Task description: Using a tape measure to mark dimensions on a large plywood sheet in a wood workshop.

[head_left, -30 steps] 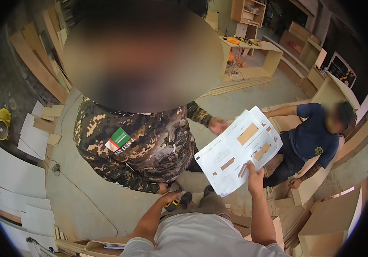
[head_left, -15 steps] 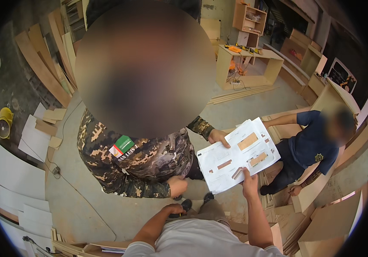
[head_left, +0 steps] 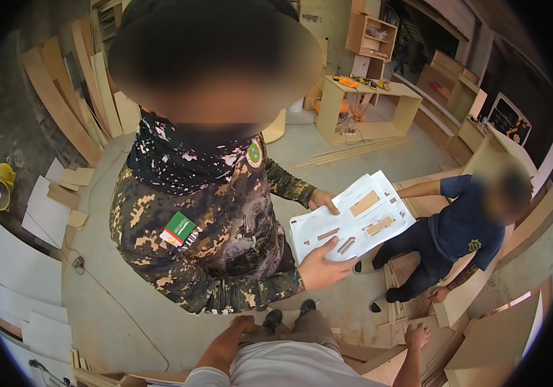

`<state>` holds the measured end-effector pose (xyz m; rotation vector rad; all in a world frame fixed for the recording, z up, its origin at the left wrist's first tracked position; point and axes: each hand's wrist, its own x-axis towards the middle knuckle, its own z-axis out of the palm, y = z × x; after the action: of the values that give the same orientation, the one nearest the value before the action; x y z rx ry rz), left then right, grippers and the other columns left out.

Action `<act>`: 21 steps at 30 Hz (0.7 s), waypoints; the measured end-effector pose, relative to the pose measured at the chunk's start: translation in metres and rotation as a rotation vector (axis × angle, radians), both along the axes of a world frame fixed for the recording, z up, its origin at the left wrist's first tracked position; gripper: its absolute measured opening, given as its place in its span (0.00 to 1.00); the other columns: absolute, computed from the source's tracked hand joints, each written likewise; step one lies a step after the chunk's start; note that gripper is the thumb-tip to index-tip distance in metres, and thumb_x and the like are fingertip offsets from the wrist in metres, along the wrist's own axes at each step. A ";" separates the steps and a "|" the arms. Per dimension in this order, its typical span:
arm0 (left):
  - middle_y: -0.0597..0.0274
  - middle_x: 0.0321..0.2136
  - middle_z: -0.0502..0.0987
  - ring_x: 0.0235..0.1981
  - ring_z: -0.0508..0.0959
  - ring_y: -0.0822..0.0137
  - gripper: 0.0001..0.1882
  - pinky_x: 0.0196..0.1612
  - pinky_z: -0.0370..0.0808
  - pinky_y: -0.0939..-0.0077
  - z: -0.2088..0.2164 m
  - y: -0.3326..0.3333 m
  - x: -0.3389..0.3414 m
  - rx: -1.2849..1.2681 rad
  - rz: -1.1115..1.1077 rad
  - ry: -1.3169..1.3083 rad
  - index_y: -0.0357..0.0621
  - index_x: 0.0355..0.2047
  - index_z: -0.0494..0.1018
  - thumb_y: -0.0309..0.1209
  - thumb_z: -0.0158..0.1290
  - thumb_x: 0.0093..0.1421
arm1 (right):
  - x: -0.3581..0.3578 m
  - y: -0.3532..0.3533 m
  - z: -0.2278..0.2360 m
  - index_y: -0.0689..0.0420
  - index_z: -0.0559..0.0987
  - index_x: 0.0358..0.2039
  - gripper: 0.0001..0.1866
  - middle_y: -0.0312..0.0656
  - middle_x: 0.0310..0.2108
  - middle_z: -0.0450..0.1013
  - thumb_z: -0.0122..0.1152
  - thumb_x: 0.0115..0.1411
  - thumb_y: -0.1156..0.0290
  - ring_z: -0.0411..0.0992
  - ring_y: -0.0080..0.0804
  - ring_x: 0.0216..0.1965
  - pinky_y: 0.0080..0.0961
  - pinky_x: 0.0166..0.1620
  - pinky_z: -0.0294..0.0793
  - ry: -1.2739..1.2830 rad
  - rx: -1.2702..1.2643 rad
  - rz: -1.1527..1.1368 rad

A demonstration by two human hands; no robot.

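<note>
A sheaf of white papers (head_left: 318, 227) printed with drawings and brown panel shapes is in the hands of the person in a camouflage shirt (head_left: 186, 226), who stands facing me. That person's one hand (head_left: 323, 200) grips the far left edge, and the other hand (head_left: 328, 266) is at the near edge. My right hand (head_left: 417, 335) is at the lower right, apart from the papers, its fingers loosely bent and slightly apart with nothing seen in them. Low beside my thigh is my left hand (head_left: 245, 324); its fingers are mostly hidden, so what it holds cannot be made out.
Another person in a dark blue shirt (head_left: 473, 219) is on the right among wooden boards. A wooden workbench (head_left: 370, 109) with power tools stands at the back. Planks (head_left: 64, 100) lean on the left wall near a yellow fan (head_left: 2, 187). A cable (head_left: 115, 309) crosses the floor.
My right hand has let go of the papers and moved down and right. The camouflage-shirted person now has both hands at the papers, which have shifted slightly left. My left hand has moved slightly left.
</note>
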<state>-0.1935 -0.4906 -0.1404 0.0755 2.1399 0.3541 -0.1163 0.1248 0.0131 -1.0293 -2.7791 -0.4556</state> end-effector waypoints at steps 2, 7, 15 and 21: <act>0.45 0.48 0.79 0.49 0.79 0.48 0.31 0.53 0.74 0.56 -0.041 -0.028 0.022 -0.015 0.047 0.027 0.38 0.47 0.78 0.53 0.51 0.58 | 0.037 0.029 -0.021 0.60 0.78 0.48 0.27 0.57 0.46 0.77 0.54 0.62 0.48 0.75 0.56 0.48 0.46 0.54 0.71 -0.004 -0.020 -0.154; 0.45 0.47 0.78 0.51 0.78 0.47 0.25 0.54 0.74 0.56 -0.071 -0.057 0.064 -0.059 0.061 -0.152 0.46 0.48 0.78 0.50 0.47 0.62 | 0.007 -0.032 0.048 0.63 0.80 0.43 0.33 0.60 0.43 0.77 0.47 0.63 0.41 0.74 0.56 0.49 0.47 0.53 0.72 -0.064 -0.487 -0.378; 0.50 0.45 0.79 0.50 0.78 0.50 0.23 0.52 0.75 0.58 -0.077 -0.057 0.091 0.083 -0.327 -0.019 0.46 0.45 0.77 0.47 0.43 0.61 | -0.003 -0.034 0.065 0.60 0.82 0.37 0.30 0.53 0.39 0.79 0.51 0.62 0.42 0.77 0.51 0.46 0.43 0.50 0.74 -0.047 -0.591 -0.424; 0.50 0.44 0.80 0.49 0.78 0.50 0.22 0.52 0.75 0.58 -0.075 -0.054 0.093 0.136 -0.358 0.032 0.47 0.43 0.77 0.47 0.42 0.61 | 0.004 -0.022 0.052 0.60 0.83 0.37 0.29 0.53 0.39 0.79 0.52 0.62 0.43 0.77 0.50 0.45 0.42 0.49 0.74 -0.095 -0.561 -0.439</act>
<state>-0.1006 -0.5447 -0.2155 0.5374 2.0808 0.2876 -0.1121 0.1024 0.0654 -1.7887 -2.8161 0.2714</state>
